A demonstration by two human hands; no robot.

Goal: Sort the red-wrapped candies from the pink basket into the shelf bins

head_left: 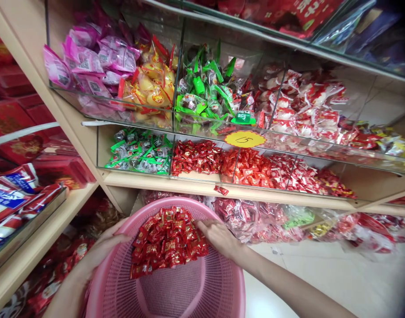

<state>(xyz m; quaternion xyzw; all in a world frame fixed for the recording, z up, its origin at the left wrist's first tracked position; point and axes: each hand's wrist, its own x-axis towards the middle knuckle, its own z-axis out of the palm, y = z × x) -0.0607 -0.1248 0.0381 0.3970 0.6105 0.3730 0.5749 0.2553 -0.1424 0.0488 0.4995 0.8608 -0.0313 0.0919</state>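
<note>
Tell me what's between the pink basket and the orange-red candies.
The head view shows a clear front panel, a pale wooden ledge with one loose red candy on it, then bagged candies just beyond the pink basket.

At the left of the pink plastic basket [119,287], the left hand [102,248] and left forearm [68,289] are bare; at its right, the right hand [219,236] and slender right forearm [282,278] are likewise bare.
</note>
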